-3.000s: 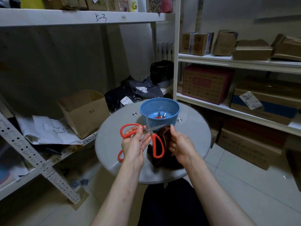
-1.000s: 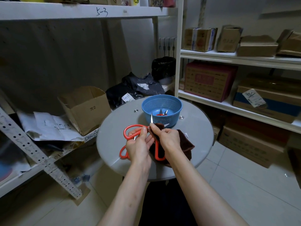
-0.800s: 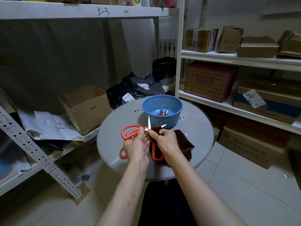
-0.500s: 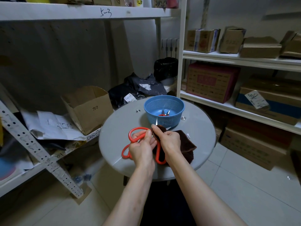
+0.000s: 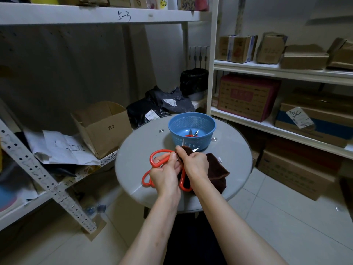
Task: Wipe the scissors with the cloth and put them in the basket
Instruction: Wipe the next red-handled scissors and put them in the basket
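A person's left hand [image 5: 164,174] curls round the orange handles of the scissors [image 5: 152,159], held just on the near side of the blue basket [image 5: 191,145]. The right hand [image 5: 195,163] pinches a fold of brown cloth [image 5: 215,165] over one blade, and a bright steel tip [image 5: 195,149] pokes out toward the basket wall. The wiping step looks to be under way. Next, the blades likely need closing before the scissors are lifted over the rim and laid inside. The cloth looks plush and limp, trailing right of the hands. The basket is round perforated plastic on a smooth grey round table [image 5: 133,159], and a small red-handled pair [image 5: 191,134] lies in its bottom.
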